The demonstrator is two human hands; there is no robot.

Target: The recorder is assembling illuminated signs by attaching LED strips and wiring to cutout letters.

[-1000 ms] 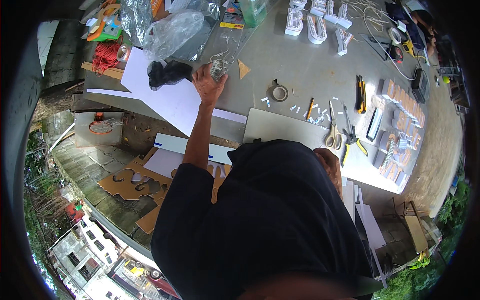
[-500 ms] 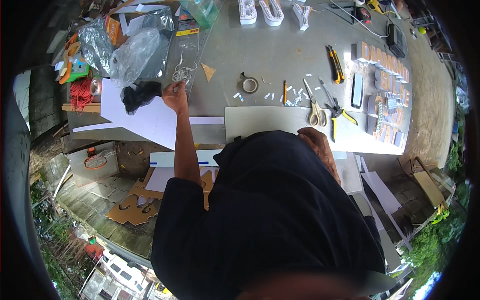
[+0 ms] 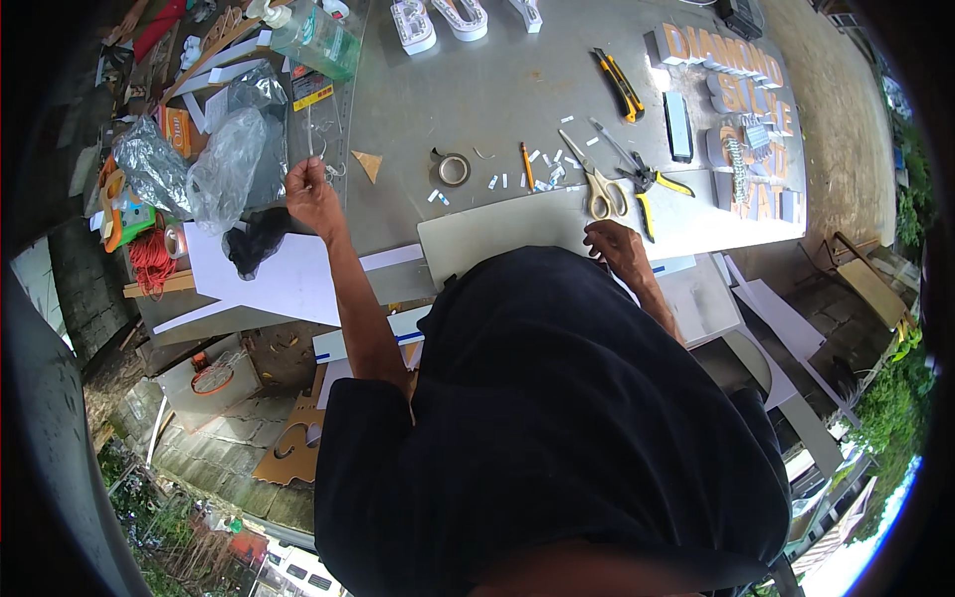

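Note:
My left hand [image 3: 313, 197] is closed in a pinch at the left of the metal table, fingertips on a thin white wire [image 3: 324, 149] with loose loops. Close by lie a black crumpled bag [image 3: 257, 242] and a triangular tan scrap [image 3: 368, 164]. Over the table's near edge, my right hand [image 3: 619, 249] has its fingers loosely bent and apart, with nothing visible in them. Just beyond it are the beige handles of scissors [image 3: 602, 199]. Yellow-and-black pliers [image 3: 652, 187] lie to the right of the scissors.
Grey tape [image 3: 454, 169], a pencil [image 3: 527, 166], small white pieces [image 3: 547, 179], a utility knife [image 3: 619, 88] and a phone [image 3: 678, 127] lie mid-table. Raised letters [image 3: 741, 99] stand at right. Clear plastic bags [image 3: 227, 169], red cord [image 3: 151, 261] and a green-liquid bottle [image 3: 316, 42] crowd the left.
My view has shifted, so the table contents sit further left and up. My left hand has drawn up the white wire from its bundle; my right hand has moved toward the scissors' handles.

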